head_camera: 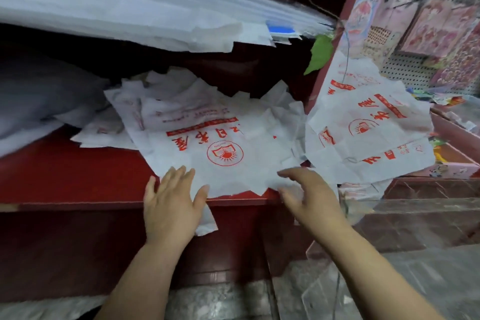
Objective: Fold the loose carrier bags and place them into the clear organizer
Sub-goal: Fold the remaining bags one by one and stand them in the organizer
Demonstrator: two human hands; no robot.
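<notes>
Red shelf (78,176) is your table, so left hand (171,200) lies flat pinning the top carrier bag (246,169) while right hand (309,195) curls at its corner (gripping? can't tell).

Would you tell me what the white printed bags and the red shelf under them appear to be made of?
The printed bags look like thin, matte plastic film or non-woven fabric: they lie limp, creased, with red print. The red shelf looks like painted or laminated board with a slight sheen, judging by its straight front edge; its core cannot be told.
</notes>
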